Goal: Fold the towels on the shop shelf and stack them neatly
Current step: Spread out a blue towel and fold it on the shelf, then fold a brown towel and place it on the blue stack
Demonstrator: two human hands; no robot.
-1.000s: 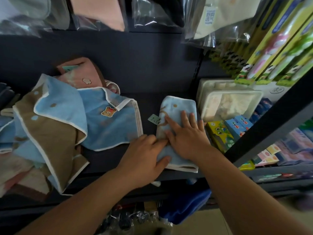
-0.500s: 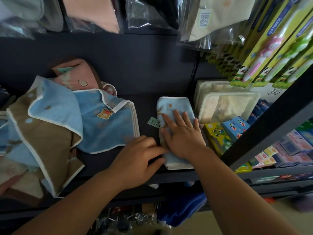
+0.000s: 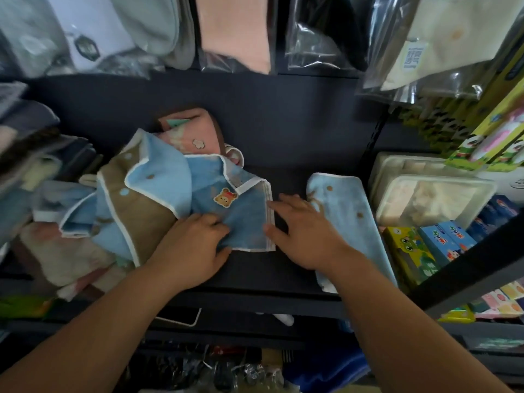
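Observation:
A folded light-blue towel (image 3: 348,222) lies lengthwise at the right of the dark shelf (image 3: 286,171). To its left an unfolded blue towel with a bear patch (image 3: 243,214) lies spread out. My left hand (image 3: 192,245) grips the fabric at this towel's near left part, fingers curled into it. My right hand (image 3: 303,234) has its fingers stretched out, fingertips and thumb touching the bear towel's right edge. A brown-and-blue towel (image 3: 136,211) overlaps the bear towel on the left, and a pink towel (image 3: 198,131) sits behind them.
More crumpled towels (image 3: 56,245) are piled at the far left. Pale plastic boxes (image 3: 425,199) and small coloured cartons (image 3: 428,245) stand to the right, behind a slanting black shelf rail (image 3: 467,259). Bagged goods (image 3: 232,32) hang above the shelf.
Both hands left the folded blue towel and moved left onto the bear towel. The left hand now grips it, and the right hand touches its right edge.

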